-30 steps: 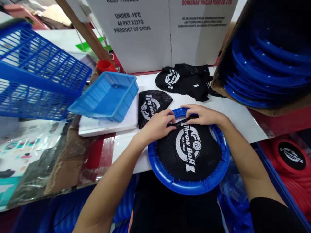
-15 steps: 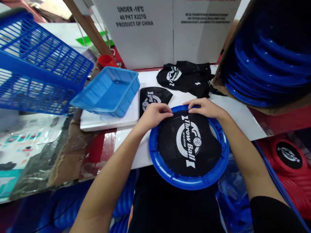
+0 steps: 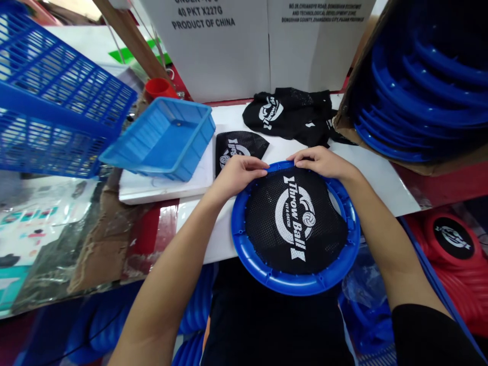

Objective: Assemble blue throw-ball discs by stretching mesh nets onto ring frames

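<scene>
A blue plastic ring (image 3: 297, 285) lies over the table's front edge, near my body. Black mesh fabric (image 3: 263, 218) with a white "Throw Ball" print fills most of it, leaving a small gap at the ring's upper right. My left hand (image 3: 240, 175) pinches the mesh edge at the top left of the ring. On the top rim, a little to the right, my right hand (image 3: 318, 161) has its fingers closed on the mesh edge. Another printed mesh piece (image 3: 244, 144) lies just beyond my left hand. Further back is a pile of black mesh pieces (image 3: 290, 114).
A light blue tray (image 3: 163, 137) rests on a white slab at left, beside blue baskets (image 3: 57, 101). White cartons (image 3: 244, 61) stand behind. At right, a cardboard box (image 3: 354, 134) holds blue rings; red discs (image 3: 453, 254) sit below.
The view has shifted slightly, so the background sits a little higher and further left. Both hands stay at the ring's top rim, with their fingers slightly moved.
</scene>
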A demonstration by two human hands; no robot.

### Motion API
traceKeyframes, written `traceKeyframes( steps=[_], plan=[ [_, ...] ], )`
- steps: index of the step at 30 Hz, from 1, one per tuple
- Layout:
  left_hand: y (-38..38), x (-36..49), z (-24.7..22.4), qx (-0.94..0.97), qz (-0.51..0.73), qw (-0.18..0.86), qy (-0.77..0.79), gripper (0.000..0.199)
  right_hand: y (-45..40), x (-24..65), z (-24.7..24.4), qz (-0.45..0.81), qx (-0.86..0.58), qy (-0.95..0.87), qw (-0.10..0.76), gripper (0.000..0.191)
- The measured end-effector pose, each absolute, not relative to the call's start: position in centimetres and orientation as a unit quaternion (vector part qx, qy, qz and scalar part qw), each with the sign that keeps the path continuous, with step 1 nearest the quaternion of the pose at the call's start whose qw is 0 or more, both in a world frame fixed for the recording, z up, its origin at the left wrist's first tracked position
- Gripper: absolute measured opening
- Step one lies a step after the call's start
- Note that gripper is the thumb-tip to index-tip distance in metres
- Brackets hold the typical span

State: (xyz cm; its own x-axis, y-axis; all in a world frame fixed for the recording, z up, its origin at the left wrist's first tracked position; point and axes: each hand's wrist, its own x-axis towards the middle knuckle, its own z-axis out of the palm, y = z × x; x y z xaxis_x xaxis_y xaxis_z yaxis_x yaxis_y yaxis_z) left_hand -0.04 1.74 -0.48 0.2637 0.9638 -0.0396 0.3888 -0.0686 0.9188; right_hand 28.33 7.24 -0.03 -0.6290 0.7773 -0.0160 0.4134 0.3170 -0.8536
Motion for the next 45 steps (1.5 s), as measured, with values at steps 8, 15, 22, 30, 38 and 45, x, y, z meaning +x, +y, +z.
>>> traceKeyframes(
  steps=[8,15,22,30,38,45],
  plan=[
    [1.8,0.3,-0.6,0.648,0.327,0.427,0.540,0.017,7.2,28.1,-0.1,0.406,-0.370,-0.812,0.198,0.018],
    [1.9,0.1,-0.5,0.650,0.314,0.434,0.539,0.017,7.3,28.2,0.0,0.413,-0.369,-0.811,0.187,0.018],
    [1.9,0.1,-0.4,0.672,0.301,0.410,0.539,0.018,7.5,27.9,-0.3,0.369,-0.349,-0.840,0.191,0.017],
    [2.1,0.3,-0.5,0.675,0.301,0.398,0.544,0.016,7.6,28.0,-0.4,0.371,-0.355,-0.837,0.190,0.016],
    [1.7,0.6,-0.5,0.666,0.346,0.383,0.538,0.011,7.7,27.9,-0.7,0.341,-0.349,-0.854,0.181,0.015],
    [1.6,1.3,0.1,0.654,0.336,0.379,0.562,0.008,7.6,27.7,-0.7,0.311,-0.353,-0.867,0.162,0.015]
  ],
)
